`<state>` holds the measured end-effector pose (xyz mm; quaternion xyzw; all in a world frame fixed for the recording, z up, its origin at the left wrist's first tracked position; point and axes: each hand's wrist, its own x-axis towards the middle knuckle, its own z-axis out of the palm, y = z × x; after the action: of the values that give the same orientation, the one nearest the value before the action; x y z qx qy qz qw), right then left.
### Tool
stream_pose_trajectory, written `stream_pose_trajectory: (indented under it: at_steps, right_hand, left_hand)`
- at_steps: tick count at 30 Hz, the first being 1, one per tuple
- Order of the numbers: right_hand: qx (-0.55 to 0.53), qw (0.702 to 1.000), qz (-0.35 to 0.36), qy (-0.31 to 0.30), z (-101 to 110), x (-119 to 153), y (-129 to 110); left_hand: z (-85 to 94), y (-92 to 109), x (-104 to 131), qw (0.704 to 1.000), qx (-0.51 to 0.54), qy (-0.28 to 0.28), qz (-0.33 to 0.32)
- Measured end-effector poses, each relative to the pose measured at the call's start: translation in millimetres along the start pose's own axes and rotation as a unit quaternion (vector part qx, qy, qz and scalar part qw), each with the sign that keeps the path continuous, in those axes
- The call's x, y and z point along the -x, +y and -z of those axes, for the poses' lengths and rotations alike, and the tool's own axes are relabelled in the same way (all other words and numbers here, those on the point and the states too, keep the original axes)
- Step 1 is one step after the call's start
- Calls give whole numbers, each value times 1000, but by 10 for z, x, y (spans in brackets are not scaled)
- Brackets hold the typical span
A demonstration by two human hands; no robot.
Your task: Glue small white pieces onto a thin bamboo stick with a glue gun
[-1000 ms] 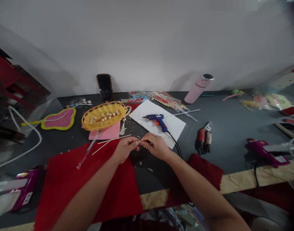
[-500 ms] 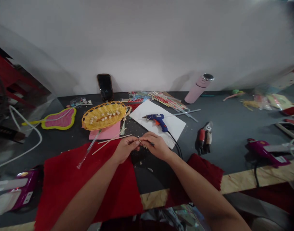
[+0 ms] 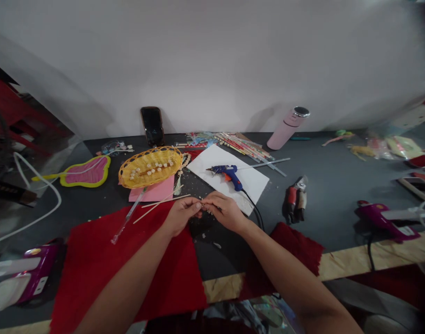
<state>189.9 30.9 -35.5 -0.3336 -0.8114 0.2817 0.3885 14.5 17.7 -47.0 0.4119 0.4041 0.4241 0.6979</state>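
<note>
My left hand (image 3: 180,215) and my right hand (image 3: 225,211) meet at the front of the dark table. Fingertips and thumbs of both are pinched around something tiny, too small and too covered to name. Just left of my left hand lie thin wooden sticks (image 3: 156,208), crossing each other. A blue glue gun (image 3: 228,173) rests beyond my right hand on a white board (image 3: 254,178), with a clear glue stick in its back. Behind my left hand stands a yellow woven basket (image 3: 142,168) holding several small pale beads. Pale crumbs lie around my fingers.
A red cloth (image 3: 129,264) covers the front left. Red-handled pliers (image 3: 296,200) and a pink flask (image 3: 287,128) are on the right. A phone (image 3: 152,125) leans on the wall. Purple devices (image 3: 41,269) sit at the edges, and a black cord (image 3: 256,208) runs off the front.
My fingers have shifted very slightly while staying pinched together. Everything on the table lies as before.
</note>
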Motion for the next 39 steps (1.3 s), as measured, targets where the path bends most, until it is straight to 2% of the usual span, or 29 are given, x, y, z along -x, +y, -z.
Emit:
stream_pose_trajectory:
  at_steps: [4,11,16,19,22,28,34,39]
  right_hand:
    - [5,1000,-12,-2,12,19,40]
    - [102,989,-74,83,209,39,192]
    - [233,950,-169,124,521,31,408]
    - [281,922,-228,137,625,26,528]
    - [291,910,-269,118,616,31,604]
    - [324,891,-307,86,532,22,651]
    - [319,883,-334,86,522,-41,670]
    - [314,886,-322,113,596,-144,631]
  left_hand:
    - [-1,15,0,1000,26,4,0]
    - [41,29,-29,987,150,48,-20]
    - [51,33,-36,983,174,59,-29]
    - [49,27,-40,982,176,60,-26]
    - [56,15,-48,981,181,58,-26]
    - [90,-10,-59,979,197,40,-31]
    - [102,0,-54,982,186,21,-20]
    - [113,12,-42,983,182,17,-23]
